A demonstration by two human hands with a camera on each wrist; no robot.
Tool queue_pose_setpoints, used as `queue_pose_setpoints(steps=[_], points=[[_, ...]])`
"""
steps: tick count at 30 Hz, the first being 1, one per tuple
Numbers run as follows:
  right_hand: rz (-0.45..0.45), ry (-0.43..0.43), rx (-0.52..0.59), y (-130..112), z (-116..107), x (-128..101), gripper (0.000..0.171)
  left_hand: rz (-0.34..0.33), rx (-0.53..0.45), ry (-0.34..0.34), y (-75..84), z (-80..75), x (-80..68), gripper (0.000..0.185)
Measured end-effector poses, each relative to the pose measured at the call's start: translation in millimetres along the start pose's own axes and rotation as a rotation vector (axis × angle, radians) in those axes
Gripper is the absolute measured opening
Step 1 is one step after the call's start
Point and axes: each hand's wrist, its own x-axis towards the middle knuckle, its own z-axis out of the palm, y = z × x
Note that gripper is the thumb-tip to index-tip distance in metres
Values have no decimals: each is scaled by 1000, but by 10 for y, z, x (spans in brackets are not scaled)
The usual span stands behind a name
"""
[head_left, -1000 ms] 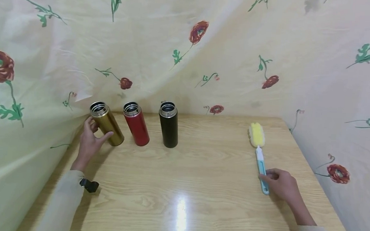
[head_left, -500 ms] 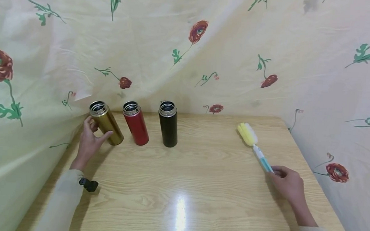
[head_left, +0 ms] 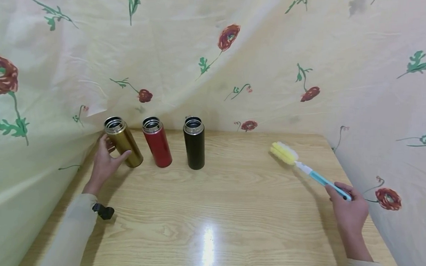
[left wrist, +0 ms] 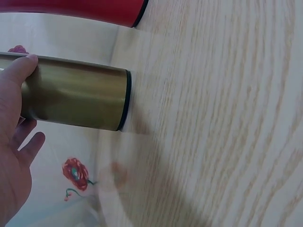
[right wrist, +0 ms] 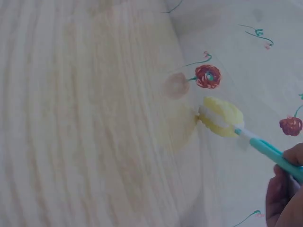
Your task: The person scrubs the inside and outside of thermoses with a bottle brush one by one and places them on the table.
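While the left hand [head_left: 104, 165] cups a brushed-gold metal flask [head_left: 124, 142], the right hand [head_left: 349, 210] grips a spongy yellow bottle brush [head_left: 305, 168].

three flasks [head_left: 156, 142], one bottle brush [head_left: 305, 168]

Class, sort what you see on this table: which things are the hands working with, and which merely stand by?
In hand:
- gold flask, held by the left hand
- bottle brush, gripped by the right hand

Standing by:
- red flask
- black flask
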Motion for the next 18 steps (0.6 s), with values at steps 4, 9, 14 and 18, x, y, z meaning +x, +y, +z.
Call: queue_pose_setpoints(steps=[4,9,14,18], points=[[27,64,266,-50,4,16,22,-11,4,-22,5,-7,28,89],[41,121,491,-110,-15,32,28,-35,0,-28,31,-8,55,86],[-11,146,667,-167,-18,37,31,-55,-6,-16,54,-22,58,80],[-78,155,753,-216,-24,38,32,-62,12,-6,65,-32,44,79]])
